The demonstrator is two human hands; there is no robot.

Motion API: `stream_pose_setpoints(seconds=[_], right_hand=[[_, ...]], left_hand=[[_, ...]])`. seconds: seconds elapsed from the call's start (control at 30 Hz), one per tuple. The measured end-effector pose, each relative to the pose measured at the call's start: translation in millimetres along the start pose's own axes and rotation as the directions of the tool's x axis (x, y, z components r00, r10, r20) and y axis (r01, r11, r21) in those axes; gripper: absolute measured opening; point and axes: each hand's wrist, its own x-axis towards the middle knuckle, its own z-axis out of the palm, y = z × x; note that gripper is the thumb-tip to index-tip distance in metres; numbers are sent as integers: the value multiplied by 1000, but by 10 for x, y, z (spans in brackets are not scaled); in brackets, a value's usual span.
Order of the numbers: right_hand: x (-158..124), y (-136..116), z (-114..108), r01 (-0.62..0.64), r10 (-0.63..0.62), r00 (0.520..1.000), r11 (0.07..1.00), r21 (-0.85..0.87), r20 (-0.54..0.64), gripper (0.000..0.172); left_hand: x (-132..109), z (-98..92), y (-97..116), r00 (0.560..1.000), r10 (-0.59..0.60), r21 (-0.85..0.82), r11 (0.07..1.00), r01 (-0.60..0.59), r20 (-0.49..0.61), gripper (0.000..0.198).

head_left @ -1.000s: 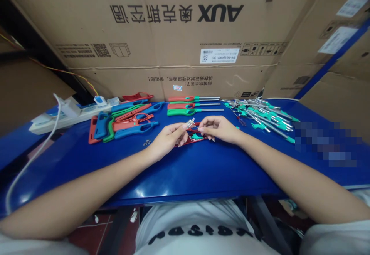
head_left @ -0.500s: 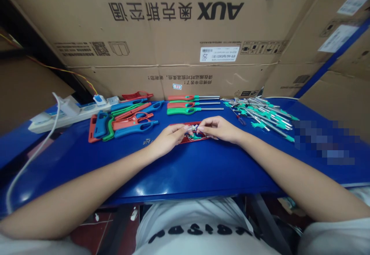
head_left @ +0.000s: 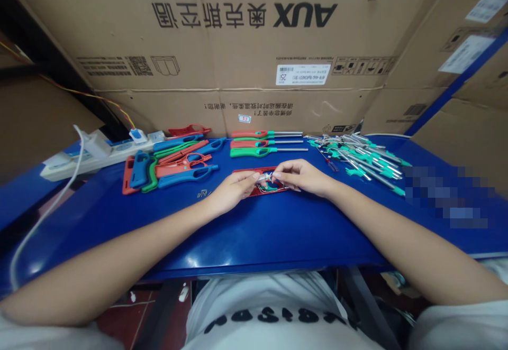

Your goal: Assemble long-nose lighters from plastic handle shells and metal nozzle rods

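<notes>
My left hand (head_left: 238,187) pinches a small pale part with a metallic look (head_left: 264,177) between thumb and fingertips. Closed at the other end of this part is my right hand (head_left: 304,177), fingertips together; what they grip is too small to make out. Beneath both hands lies a red lighter handle shell (head_left: 254,193) on the blue table. Inside the shell a green piece (head_left: 271,185) and thin pale wires show, partly covered by the fingers.
Coloured handle shells (head_left: 184,175) are heaped at left, beside a white power strip (head_left: 71,167). Several long-necked lighters (head_left: 254,152) lie in a row behind my hands. Metal tubes with green ends (head_left: 373,159) pile up at right, near a small screwdriver (head_left: 332,165). Cardboard (head_left: 238,48) walls the back.
The small pale part has turned slightly between my fingertips. Both hands stay over the red shell, and the whole view has shifted a little.
</notes>
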Motion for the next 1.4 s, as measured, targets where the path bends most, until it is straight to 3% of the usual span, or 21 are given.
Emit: stream_pose_setpoints(seconds=[1.4], right_hand=[[10,30,18,-3,3,1000,1000,13,-6,47]], left_hand=[[-6,-16,1,999,-33,26,999,32,17,51]])
